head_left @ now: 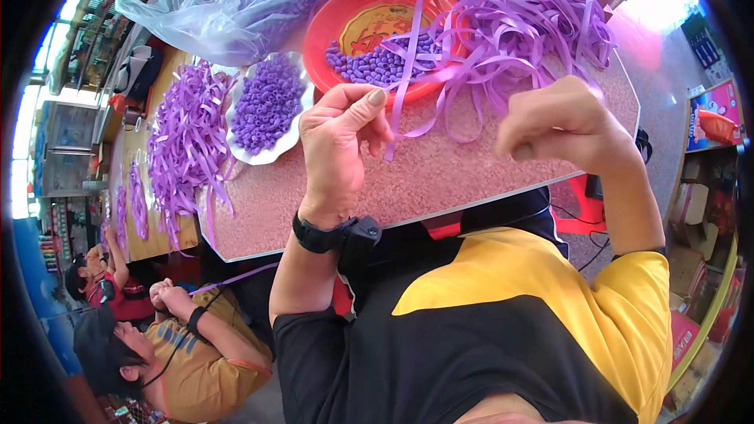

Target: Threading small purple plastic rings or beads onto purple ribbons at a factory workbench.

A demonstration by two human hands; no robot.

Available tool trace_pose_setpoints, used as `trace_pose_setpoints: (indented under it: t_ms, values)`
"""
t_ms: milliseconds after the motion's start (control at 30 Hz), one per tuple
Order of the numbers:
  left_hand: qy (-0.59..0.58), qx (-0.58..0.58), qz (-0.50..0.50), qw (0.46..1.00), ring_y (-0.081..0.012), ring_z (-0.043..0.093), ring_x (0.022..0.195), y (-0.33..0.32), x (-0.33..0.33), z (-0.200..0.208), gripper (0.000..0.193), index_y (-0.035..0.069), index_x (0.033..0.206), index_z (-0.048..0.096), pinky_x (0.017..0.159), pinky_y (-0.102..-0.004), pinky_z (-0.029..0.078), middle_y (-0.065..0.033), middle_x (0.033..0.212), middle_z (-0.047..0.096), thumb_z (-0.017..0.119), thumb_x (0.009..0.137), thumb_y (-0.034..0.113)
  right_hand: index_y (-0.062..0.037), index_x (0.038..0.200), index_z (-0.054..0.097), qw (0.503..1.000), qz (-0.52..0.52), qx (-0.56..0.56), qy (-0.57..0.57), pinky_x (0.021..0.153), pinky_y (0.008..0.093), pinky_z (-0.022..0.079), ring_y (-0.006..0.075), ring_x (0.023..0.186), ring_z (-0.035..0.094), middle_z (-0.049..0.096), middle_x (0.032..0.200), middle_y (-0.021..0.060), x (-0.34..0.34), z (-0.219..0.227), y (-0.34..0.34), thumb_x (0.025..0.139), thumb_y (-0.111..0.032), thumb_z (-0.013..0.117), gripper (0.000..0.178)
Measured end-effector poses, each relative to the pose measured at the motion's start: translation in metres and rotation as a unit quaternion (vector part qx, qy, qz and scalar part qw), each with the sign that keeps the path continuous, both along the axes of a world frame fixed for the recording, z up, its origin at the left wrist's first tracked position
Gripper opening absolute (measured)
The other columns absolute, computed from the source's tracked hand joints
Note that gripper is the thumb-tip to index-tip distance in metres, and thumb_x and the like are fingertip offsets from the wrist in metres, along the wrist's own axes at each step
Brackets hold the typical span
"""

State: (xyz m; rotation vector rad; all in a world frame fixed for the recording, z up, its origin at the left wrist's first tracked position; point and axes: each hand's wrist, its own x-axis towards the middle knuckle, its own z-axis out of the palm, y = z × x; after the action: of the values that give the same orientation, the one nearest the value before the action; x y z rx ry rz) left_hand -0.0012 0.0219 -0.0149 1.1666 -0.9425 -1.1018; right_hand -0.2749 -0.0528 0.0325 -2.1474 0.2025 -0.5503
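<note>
My left hand [342, 137] is raised over the near side of the table, thumb pressed to its bent fingers. A thin purple ribbon [404, 78] runs down to those fingertips from the red bowl and the ribbon heap. Whether a bead sits between the fingers is hidden. To the right, my right hand [561, 122] hangs above the table edge with its fingers curled in, partly smeared by motion. What it pinches, if anything, I cannot make out. In front of my left hand, the red bowl [318, 39] holds purple beads [377, 63].
A white scalloped dish [267, 155] of purple beads stands left of the bowl, beside a pile of cut ribbons [184, 133]. Behind lies a clear plastic bag [212, 12]. A large ribbon heap [526, 16] covers the far right. Two people sit at the lower left, one holding a ribbon.
</note>
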Motion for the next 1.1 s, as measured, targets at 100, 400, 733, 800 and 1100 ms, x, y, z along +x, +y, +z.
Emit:
trace_pose_setpoints:
  t_ms: [100,400,733,800,1100]
  values:
    - [0.067,0.003,-0.019,0.998,-0.0108,0.048,0.049,0.005,0.007,0.018,0.018,-0.003,0.093,0.066,0.043,-0.0238,0.033,0.0006,0.059,0.047,0.069,0.092,0.015,0.0044,0.100,0.064,0.935,-0.089,0.203,-0.278,0.052,0.0267,0.039,0.0173,0.056,0.051,0.052,0.066,0.0041,0.002,0.007,-0.006,0.086,-0.007,0.067,0.019]
    - [0.000,-0.091,-0.036,0.995,-0.0094,0.042,0.051,0.034,0.071,0.134,0.024,-0.003,0.096,0.063,0.040,-0.0238,0.031,0.0016,0.063,0.041,0.062,0.097,0.021,0.0006,0.107,0.064,0.907,-0.238,0.313,-0.150,0.053,0.0199,0.036,0.0099,0.062,0.057,0.061,0.076,0.0056,0.014,-0.006,-0.039,0.097,-0.012,0.056,0.018]
    - [-0.113,-0.104,-0.129,0.980,-0.0062,0.038,0.057,0.027,0.092,0.193,0.030,-0.004,0.108,0.061,0.044,-0.0194,0.032,0.0030,0.069,0.038,0.053,0.103,0.024,-0.0034,0.100,0.062,0.958,0.015,0.281,-0.062,0.052,0.0213,0.046,0.0097,0.063,0.063,0.067,0.085,0.0081,0.088,-0.006,-0.025,0.092,-0.004,0.053,0.013]
    - [-0.220,-0.130,0.036,0.966,-0.0049,0.036,0.056,0.028,0.135,0.197,0.027,-0.007,0.111,0.063,0.045,-0.0195,0.026,0.0041,0.067,0.038,0.059,0.099,0.018,-0.0035,0.103,0.062,0.929,-0.075,0.349,-0.100,0.047,0.0187,0.037,0.0085,0.056,0.058,0.059,0.071,0.0035,0.066,-0.013,-0.037,0.096,-0.008,0.052,0.013]
    - [-0.319,-0.109,0.361,0.870,-0.0026,0.041,0.057,-0.011,0.298,0.200,0.020,-0.003,0.107,0.068,0.046,-0.0189,0.028,0.0037,0.070,0.051,0.067,0.093,0.012,-0.0043,0.102,0.065,0.928,-0.292,0.230,0.004,0.048,0.0177,0.029,0.0029,0.053,0.046,0.052,0.070,-0.0029,0.005,-0.042,-0.057,0.097,-0.010,0.057,0.011]
